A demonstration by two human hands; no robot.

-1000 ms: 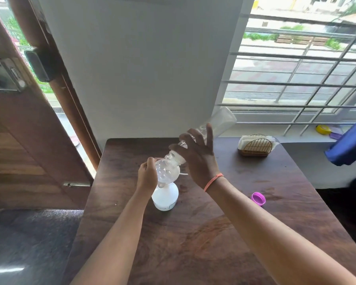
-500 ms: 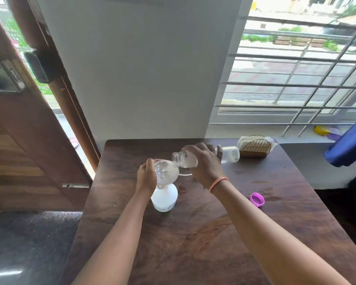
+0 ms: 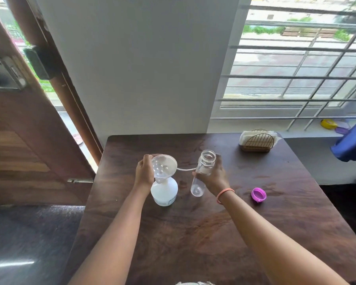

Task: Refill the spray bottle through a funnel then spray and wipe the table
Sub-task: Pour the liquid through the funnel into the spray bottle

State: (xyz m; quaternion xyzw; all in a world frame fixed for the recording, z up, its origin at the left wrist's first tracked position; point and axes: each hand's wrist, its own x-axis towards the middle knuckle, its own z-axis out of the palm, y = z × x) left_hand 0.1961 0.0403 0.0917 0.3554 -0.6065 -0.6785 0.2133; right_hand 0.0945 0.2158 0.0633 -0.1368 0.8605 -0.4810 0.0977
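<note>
Spray bottle [image 3: 164,191], white and round-bodied, stands on the dark wooden table [image 3: 193,233] toward its far left part, with a clear funnel [image 3: 164,166] seated in its neck. Drops cling to the inside of the funnel. The left hand [image 3: 144,174] holds the funnel's near-left rim, fingers curled round the edge, the forearm reaching in from the lower left. A thin clear tube [image 3: 186,169] arcs from beside the funnel toward the right. Just to the right of the spray bottle, the right hand [image 3: 213,176] grips a clear, open-mouthed bottle [image 3: 202,172], which stands nearly upright with its base on or just above the table; I cannot tell which. The fingers wrap its far side and the thumb presses the near side. An orange band [image 3: 224,194] circles that wrist. Farther right lies a purple cap [image 3: 258,194], well apart from both bottles. Near the far right edge sits a gold wire napkin holder [image 3: 257,140].
</note>
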